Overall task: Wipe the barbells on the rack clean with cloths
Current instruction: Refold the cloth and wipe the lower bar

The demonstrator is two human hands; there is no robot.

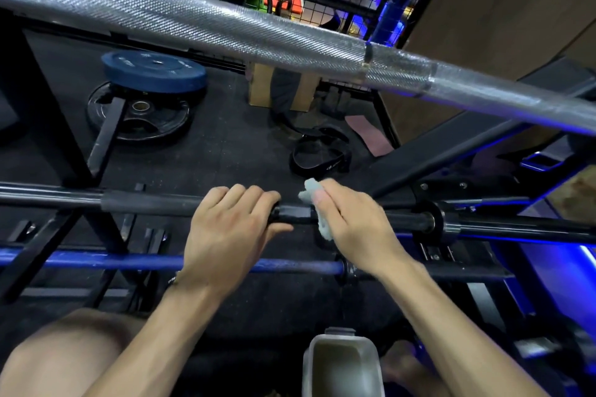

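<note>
Fingers of left hand (230,235) curled over black barbell (148,203) mid-rack, thumb under. Right hand (351,222) just beside, wrapping pale cloth (317,203) rnd same bar, nr collar at rack's right end.

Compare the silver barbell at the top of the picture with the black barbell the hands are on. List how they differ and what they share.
The silver barbell is bright, with knurling plain along its shaft; the black barbell is dark and matte. The silver barbell runs slanted across the view, nearer the camera; the black barbell lies level, lower down. No hand touches the silver barbell; the left hand grips the black one while the right hand presses a cloth to it. Both are long round bars.
</note>
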